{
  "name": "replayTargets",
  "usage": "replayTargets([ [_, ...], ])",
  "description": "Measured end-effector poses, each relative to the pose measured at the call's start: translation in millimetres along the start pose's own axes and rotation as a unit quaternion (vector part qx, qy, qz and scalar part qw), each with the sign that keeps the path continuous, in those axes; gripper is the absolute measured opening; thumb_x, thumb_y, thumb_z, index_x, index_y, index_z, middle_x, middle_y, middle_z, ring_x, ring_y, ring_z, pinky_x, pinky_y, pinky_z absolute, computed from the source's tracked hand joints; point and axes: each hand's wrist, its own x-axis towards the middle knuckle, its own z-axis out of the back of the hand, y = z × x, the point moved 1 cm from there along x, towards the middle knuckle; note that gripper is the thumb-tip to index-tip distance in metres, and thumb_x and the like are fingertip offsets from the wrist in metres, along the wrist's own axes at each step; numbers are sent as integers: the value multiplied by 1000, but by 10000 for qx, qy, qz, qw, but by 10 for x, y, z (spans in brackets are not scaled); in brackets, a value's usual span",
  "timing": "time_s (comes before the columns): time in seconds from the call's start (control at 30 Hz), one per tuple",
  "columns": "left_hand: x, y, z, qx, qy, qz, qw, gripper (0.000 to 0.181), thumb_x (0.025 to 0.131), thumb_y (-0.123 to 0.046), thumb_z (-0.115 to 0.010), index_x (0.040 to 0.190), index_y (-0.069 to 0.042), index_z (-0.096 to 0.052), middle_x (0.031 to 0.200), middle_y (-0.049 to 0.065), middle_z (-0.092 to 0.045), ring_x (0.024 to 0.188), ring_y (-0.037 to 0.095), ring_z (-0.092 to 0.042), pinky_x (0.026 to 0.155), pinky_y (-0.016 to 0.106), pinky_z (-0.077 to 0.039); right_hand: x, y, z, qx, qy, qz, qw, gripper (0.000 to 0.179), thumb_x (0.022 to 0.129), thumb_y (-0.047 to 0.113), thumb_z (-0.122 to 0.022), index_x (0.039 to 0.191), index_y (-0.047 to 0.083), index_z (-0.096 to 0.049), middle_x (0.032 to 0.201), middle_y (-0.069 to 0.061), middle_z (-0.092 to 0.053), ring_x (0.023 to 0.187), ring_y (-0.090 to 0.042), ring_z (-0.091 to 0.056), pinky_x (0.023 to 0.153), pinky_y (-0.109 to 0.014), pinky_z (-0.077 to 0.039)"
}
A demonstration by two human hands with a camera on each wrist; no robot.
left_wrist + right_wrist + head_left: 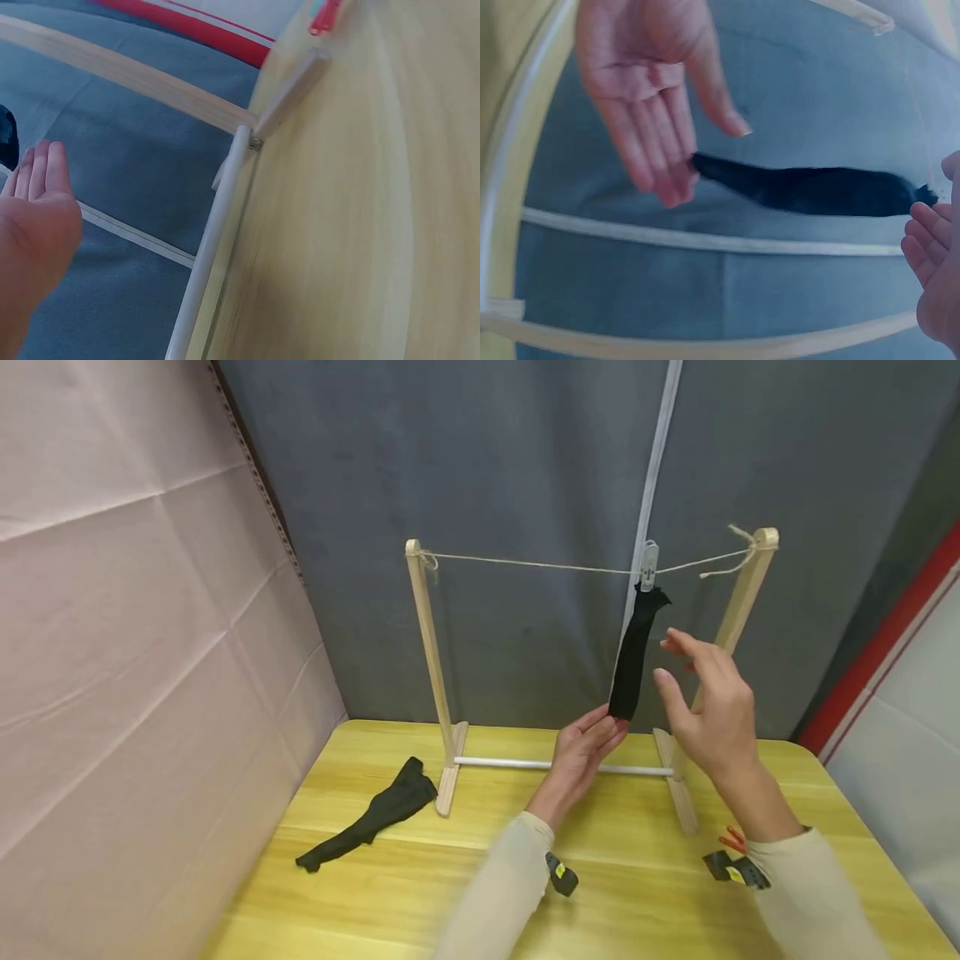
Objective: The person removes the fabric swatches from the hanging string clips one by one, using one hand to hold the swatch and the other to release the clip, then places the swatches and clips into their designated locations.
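A long, limp black sock-like cloth [633, 652] hangs from the string line [525, 562], held at its top by a clear plastic clothespin [648, 566]. My left hand [583, 752] is palm up with straight fingers, its fingertips touching the cloth's lower end. To the right of the cloth, my right hand [712, 710] is raised with thumb and fingers apart, holding nothing. In the right wrist view the cloth [825, 191] stretches between the left hand [641, 97] and the right hand [937, 255]; whether the right fingers touch it there, I cannot tell.
A wooden stand with a left post [431, 652] and right post [742, 593] carries the line; a white rod [510, 763] joins their feet. A second black sock-like cloth [382, 810] lies on the table [360, 893] at left. Red clothespins [733, 839] lie by the right wrist.
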Motion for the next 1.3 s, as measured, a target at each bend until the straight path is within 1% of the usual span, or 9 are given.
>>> replayTargets([
  [0.1, 27, 32, -32, -41, -123, -100, 9999, 36, 103, 2, -63, 139, 2, -66, 125, 18, -76, 106, 19, -77, 107, 43, -57, 124, 59, 33, -25, -10, 178, 9998, 56, 95, 8, -73, 149, 7, -60, 128, -20, -71, 118, -38, -64, 106, -5, -38],
  [0.23, 44, 93, -54, -98, -103, -124, 9998, 37, 103, 3, -63, 140, 0, -67, 130, 16, -74, 103, 16, -77, 105, 38, -58, 268, 129, 57, -158, 21, 385, 9991, 58, 95, 11, -73, 151, 10, -58, 132, -20, -69, 122, -38, -63, 112, -9, -39],
  [0.37, 80, 149, -62, -278, -68, -270, 9992, 39, 103, 5, -61, 141, -3, -66, 134, 13, -72, 101, 13, -77, 102, 35, -60, 404, 186, 63, -343, -42, 422, 9985, 54, 98, 14, -72, 151, 14, -60, 139, -18, -67, 129, -37, -63, 118, -29, -48],
  [0.47, 127, 171, -70, -488, -79, -427, 9979, 40, 103, 7, -60, 142, -3, -66, 131, 11, -73, 97, 11, -77, 102, 36, -61, 514, 218, 55, -344, -49, 305, 9989, 52, 100, 13, -71, 151, 15, -60, 143, -16, -66, 132, -35, -62, 114, -47, -52],
  [0.63, 201, 182, -84, -685, -47, -514, 9963, 38, 101, 8, -62, 137, -1, -69, 128, 11, -72, 95, 12, -78, 102, 38, -61, 715, 233, 13, -295, -13, 98, 9995, 51, 101, 11, -70, 151, 15, -59, 147, -15, -64, 138, -36, -59, 114, -58, -49],
  [0.8, 261, 201, -116, -812, -90, -523, 9953, 29, 100, 9, -64, 124, -2, -77, 123, 11, -72, 93, 15, -78, 98, 37, -63, 899, 221, -61, -797, 14, 78, 9968, 51, 102, 19, -69, 152, 11, -57, 152, -18, -60, 149, -35, -51, 123, -60, -39],
  [0.93, 287, 248, -147, -914, -110, -496, 9945, 26, 99, 10, -64, 111, -6, -81, 115, 10, -76, 94, 17, -80, 94, 36, -64, 1033, 223, -117, -1407, 255, 51, 9897, 54, 106, 25, -62, 155, 6, -51, 154, -21, -56, 154, -36, -44, 127, -60, -33],
  [1.03, 288, 280, -163, -909, -111, -546, 9943, 27, 99, 11, -63, 105, -8, -82, 110, 10, -79, 95, 19, -80, 92, 37, -65, 1141, 229, -134, -1722, 445, -159, 9839, 53, 109, 26, -55, 156, 3, -48, 153, -24, -55, 151, -40, -46, 127, -58, -33],
  [1.3, 296, 308, -160, -945, -39, -538, 9941, 21, 101, 6, -63, 108, -5, -80, 105, 10, -80, 94, 20, -81, 87, 34, -66, 1399, 224, -3, -1798, 1622, -529, 9688, 47, 114, 22, -36, 150, -2, -53, 145, -30, -60, 137, -51, -54, 119, -65, -38],
])
